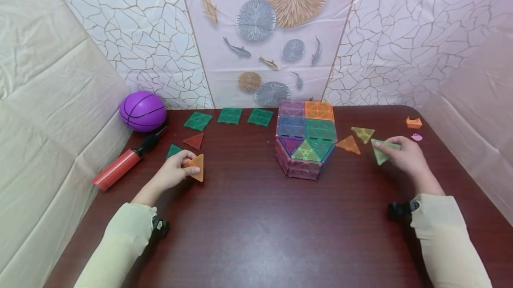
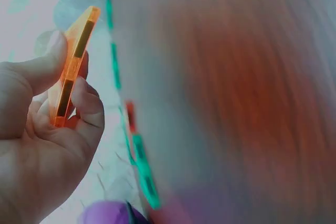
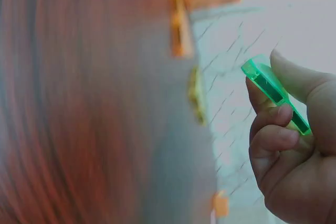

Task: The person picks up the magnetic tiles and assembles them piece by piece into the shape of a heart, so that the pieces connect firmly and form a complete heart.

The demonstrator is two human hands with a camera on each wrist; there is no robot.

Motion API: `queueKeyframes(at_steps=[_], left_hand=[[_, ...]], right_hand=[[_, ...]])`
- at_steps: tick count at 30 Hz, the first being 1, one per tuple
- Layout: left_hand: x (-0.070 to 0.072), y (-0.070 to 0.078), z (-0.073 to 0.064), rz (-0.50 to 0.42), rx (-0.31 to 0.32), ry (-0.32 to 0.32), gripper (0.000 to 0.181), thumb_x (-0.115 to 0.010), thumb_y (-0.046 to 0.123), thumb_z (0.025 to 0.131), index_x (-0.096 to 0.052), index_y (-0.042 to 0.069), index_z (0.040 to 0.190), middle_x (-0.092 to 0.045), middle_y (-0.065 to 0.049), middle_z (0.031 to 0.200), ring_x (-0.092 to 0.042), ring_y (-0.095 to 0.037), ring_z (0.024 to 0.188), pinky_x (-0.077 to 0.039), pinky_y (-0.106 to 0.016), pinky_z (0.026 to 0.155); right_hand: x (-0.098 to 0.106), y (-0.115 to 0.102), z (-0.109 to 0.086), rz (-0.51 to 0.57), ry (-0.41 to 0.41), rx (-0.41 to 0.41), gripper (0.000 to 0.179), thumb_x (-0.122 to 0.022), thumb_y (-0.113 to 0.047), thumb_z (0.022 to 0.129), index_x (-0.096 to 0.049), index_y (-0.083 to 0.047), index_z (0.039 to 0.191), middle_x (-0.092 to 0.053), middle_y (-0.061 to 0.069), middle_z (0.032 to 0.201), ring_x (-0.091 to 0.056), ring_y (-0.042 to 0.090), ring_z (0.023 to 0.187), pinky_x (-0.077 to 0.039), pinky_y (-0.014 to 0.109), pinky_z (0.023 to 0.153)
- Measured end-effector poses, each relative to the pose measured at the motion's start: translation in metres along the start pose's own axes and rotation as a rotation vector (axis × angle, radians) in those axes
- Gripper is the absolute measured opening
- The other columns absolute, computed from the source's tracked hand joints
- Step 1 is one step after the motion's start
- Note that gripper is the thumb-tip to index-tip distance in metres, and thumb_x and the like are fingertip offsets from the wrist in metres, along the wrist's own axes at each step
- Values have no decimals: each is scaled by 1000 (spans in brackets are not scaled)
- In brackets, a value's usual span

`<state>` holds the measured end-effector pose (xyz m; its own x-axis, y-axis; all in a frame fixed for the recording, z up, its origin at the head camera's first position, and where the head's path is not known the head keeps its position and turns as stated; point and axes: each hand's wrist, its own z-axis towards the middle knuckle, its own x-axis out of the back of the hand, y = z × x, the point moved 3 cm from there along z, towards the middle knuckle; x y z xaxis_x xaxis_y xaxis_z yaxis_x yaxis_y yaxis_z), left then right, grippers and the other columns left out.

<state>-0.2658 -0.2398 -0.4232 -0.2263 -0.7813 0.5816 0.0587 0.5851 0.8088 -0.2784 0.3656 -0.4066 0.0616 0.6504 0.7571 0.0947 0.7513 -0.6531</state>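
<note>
In the head view, my left hand [image 1: 173, 172] pinches an orange triangular magnetic tile [image 1: 198, 168] between thumb and fingers, above the table's left part. The left wrist view shows the same orange tile [image 2: 73, 69] edge-on. On the right, my right hand [image 1: 409, 159] pinches a light green triangular tile [image 1: 382, 152], whose edge magnets show in the right wrist view [image 3: 273, 90]. Between the hands stands a multicoloured block of joined tiles [image 1: 305, 139]. Close to the left hand lie a red triangle tile [image 1: 194, 141] and a green tile [image 1: 174, 150], partly hidden by that hand.
Several green square tiles [image 1: 230, 115] lie along the back. Yellow [image 1: 363, 134] and orange triangles [image 1: 349, 144] rest right of the block. A purple ball [image 1: 143, 111] and a red hand pump [image 1: 120, 168] are at left; a small orange piece [image 1: 414, 122] and pink piece [image 1: 417, 137] at far right.
</note>
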Motion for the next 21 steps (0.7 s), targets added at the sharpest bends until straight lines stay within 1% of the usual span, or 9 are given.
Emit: queueKeyframes(at_steps=[2, 4, 5, 7, 10, 13, 17, 20, 21], left_hand=[[-6, 11, -1, -74, -18, 4, 29, -66, 7, 90, -51, -4, 113, -65, -16, 91, -60, -19, 73, -54, -31, 64], [-14, 22, -2, -165, -53, -5, 28, -63, 2, 91, -50, -7, 113, -64, -22, 96, -65, -19, 73, -58, -35, 66], [-18, 28, -3, -210, -68, -15, 28, -62, 1, 92, -48, -8, 115, -63, -24, 98, -66, -19, 73, -58, -37, 66], [-26, 40, -5, -299, -84, -36, 29, -60, -1, 92, -47, -10, 116, -62, -26, 100, -68, -20, 72, -58, -42, 67], [-39, 57, -9, -385, -103, -72, 29, -58, -3, 92, -46, -10, 117, -63, -25, 100, -69, -20, 72, -57, -47, 69], [-50, 73, -13, -438, -120, -109, 29, -57, -5, 92, -46, -10, 118, -64, -24, 99, -69, -21, 75, -56, -50, 72], [-64, 91, -19, -481, -145, -159, 28, -57, -5, 92, -46, -10, 118, -65, -24, 100, -70, -24, 80, -57, -46, 72], [-73, 102, -23, -491, -159, -193, 28, -59, -4, 92, -47, -9, 117, -65, -25, 101, -71, -26, 81, -57, -44, 71], [-76, 105, -25, -490, -163, -202, 28, -60, -3, 92, -47, -9, 117, -65, -25, 101, -71, -26, 82, -57, -44, 71]], right_hand=[[0, -13, -6, 36, 20, 9, 63, -56, -53, 92, -52, 5, 118, -59, 14, 89, -54, 21, 73, -45, 30, 58], [0, -27, -12, 83, 29, 23, 59, -57, -51, 93, -52, 3, 118, -59, 5, 77, -53, 13, 62, -46, 29, 53], [-1, -34, -15, 110, 31, 29, 58, -58, -49, 93, -51, 2, 118, -58, 2, 73, -53, 11, 58, -46, 29, 52], [-3, -50, -22, 152, 33, 54, 53, -59, -46, 93, -51, 1, 118, -58, -2, 69, -53, 11, 55, -46, 29, 50], [-9, -76, -33, 198, 34, 106, 49, -60, -42, 94, -51, -1, 119, -59, -1, 73, -55, 14, 56, -48, 29, 50], [-19, -102, -45, 216, 30, 183, 47, -62, -37, 94, -53, 0, 121, -63, 8, 81, -58, 17, 56, -51, 31, 50], [-35, -132, -63, 216, -1, 301, 43, -63, -29, 94, -55, 0, 125, -65, 20, 100, -62, 20, 56, -53, 33, 51], [-49, -149, -76, 231, -53, 357, 42, -64, -25, 94, -55, -1, 128, -65, 20, 106, -64, 19, 57, -52, 32, 51], [-53, -154, -80, 240, -71, 367, 42, -64, -24, 94, -56, -2, 128, -66, 19, 105, -64, 18, 57, -51, 31, 50]])
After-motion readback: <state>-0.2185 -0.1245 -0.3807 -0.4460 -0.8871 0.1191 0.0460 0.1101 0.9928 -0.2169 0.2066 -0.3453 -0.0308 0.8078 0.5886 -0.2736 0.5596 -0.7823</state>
